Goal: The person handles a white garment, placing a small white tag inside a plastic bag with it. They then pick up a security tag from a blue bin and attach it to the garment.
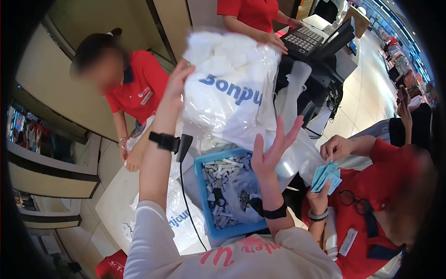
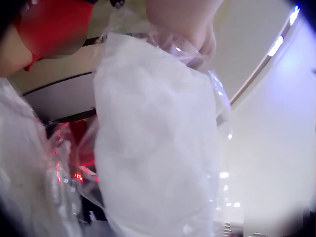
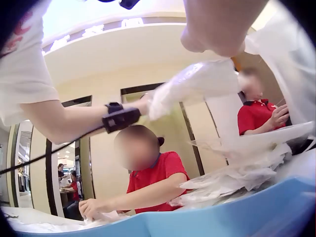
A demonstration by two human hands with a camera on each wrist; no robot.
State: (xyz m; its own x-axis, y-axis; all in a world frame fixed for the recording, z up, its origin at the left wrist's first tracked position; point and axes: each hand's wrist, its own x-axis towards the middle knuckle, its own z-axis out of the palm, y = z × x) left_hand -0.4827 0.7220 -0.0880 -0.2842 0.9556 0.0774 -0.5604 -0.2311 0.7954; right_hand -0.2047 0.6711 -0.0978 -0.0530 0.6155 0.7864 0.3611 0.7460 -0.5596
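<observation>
A white table [image 1: 116, 197] sits under the work. A person in a red shirt [image 1: 395, 160] is on the right, and another person in red [image 1: 144, 76] is on the left, across the table. A third person in red [image 1: 251, 14] is at the top, with one hand next to a black keyboard [image 1: 304, 39].

The big clear bag [image 1: 223, 111] is up in front, above the far end of the blue bin [image 1: 200, 188]. It is full of soft white stuff and has blue letters on it. A flatter bag [image 1: 186, 228] with blue letters lies on the table, left of the bin.

The left hand [image 1: 175, 81] grips the big bag by its left edge. The right hand [image 1: 274, 151] has its fingers spread wide and holds nothing. It is up by the bag's lower right side, but I can't tell if it touches it.

The person on the right holds a fan of blue-green papers [image 1: 326, 176]. Lots of little pale pieces [image 1: 223, 169] fill the bin.
</observation>
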